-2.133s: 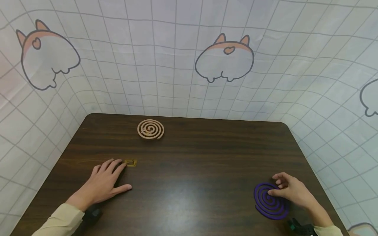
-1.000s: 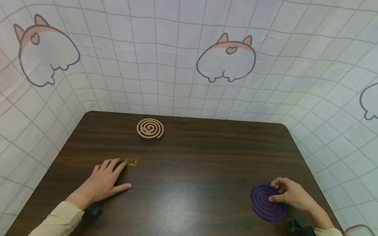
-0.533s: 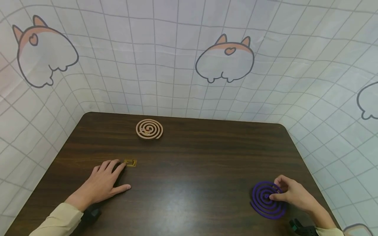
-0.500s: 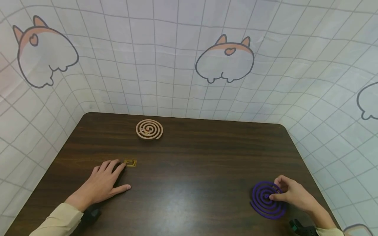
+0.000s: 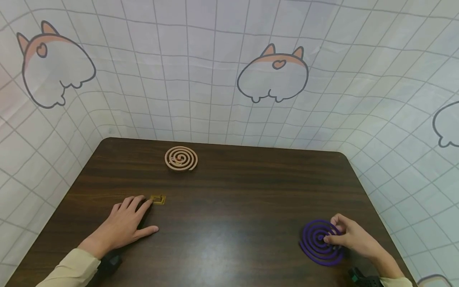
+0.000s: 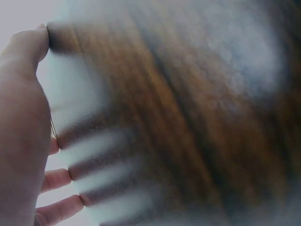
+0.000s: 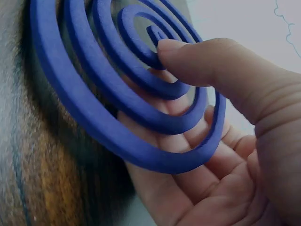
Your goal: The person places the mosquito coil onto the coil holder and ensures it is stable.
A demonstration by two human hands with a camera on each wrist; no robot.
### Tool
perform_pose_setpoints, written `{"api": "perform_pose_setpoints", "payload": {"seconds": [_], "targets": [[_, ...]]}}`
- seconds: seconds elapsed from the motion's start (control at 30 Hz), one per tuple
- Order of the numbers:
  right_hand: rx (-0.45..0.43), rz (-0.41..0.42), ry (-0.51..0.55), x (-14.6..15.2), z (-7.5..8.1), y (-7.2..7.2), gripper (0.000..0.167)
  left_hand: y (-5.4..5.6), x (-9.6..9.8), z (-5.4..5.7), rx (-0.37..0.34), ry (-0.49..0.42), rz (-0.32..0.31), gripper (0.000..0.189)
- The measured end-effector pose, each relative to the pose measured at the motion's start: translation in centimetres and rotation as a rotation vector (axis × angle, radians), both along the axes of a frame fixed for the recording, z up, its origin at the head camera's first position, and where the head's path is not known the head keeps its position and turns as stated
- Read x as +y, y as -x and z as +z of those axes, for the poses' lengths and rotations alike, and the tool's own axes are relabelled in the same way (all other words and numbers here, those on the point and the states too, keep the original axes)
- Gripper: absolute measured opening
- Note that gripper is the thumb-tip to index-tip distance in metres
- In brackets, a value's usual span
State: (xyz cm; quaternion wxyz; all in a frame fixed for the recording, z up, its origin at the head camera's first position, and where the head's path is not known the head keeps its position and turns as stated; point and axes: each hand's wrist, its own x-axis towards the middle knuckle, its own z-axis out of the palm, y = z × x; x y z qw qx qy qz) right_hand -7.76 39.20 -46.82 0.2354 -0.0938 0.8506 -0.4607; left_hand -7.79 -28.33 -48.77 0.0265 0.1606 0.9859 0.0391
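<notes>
My right hand (image 5: 355, 237) pinches a purple spiral mosquito coil (image 5: 320, 238) at the table's right side. In the right wrist view, the thumb presses near the centre of the coil (image 7: 80, 110) from above, and the fingers lie underneath, showing through the gaps; the coil is tilted over the table. My left hand (image 5: 122, 227) is spread palm down on the left, its index fingertip right at a small gold metal coil stand (image 5: 157, 203). In the left wrist view, a thin sliver of metal (image 6: 55, 132) shows by that hand's fingers. A tan mosquito coil (image 5: 181, 158) sits at the back.
The dark wood-grain table (image 5: 229, 191) has rounded back corners. A white gridded cloth (image 5: 201, 71) with cartoon corgi prints encloses it at the back and sides. Each wrist carries a black device, the right one (image 5: 363, 277) with a green part.
My right fingers have slipped behind the purple coil, opposite the thumb. Hand and coil have shifted slightly left. My left hand, the gold stand and the tan coil stay in place.
</notes>
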Motion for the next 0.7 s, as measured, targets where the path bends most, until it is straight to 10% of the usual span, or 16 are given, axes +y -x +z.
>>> {"api": "perform_pose_setpoints", "payload": {"seconds": [0.7], "targets": [[-0.06, -0.096, 0.073, -0.97, -0.92, 0.91, 0.032, -0.02, 0.08, 0.24, -0.021, 0.003, -0.001, 0.091]]}}
